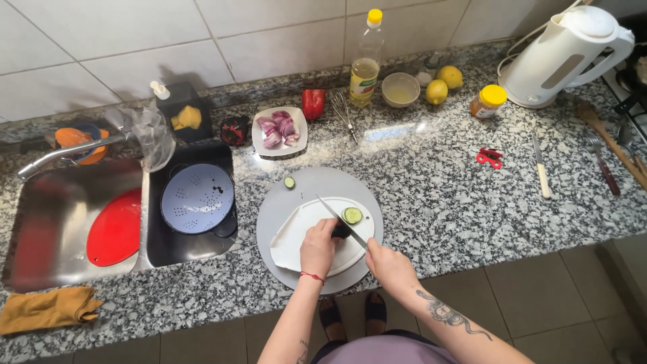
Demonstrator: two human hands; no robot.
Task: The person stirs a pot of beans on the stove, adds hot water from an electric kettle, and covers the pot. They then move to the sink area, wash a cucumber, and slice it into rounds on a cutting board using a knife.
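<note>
Far left, a sink (74, 222) holds a red round mat (116, 227) and a pale blue colander (197, 198). At the round grey board (276, 222) the left hand (318, 247) is clamped down on a dark cucumber (345, 222) lying on white paper (296, 236), its cut end facing up and to the right. The right hand (389, 264), fingers closed round the handle, lays a knife (340, 219) slantwise over the cucumber just beside the left fingertips. A loose slice (289, 182) lies apart, at the board's far rim.

Single head view looks steeply down, close over the granite counter (445, 195).
</note>
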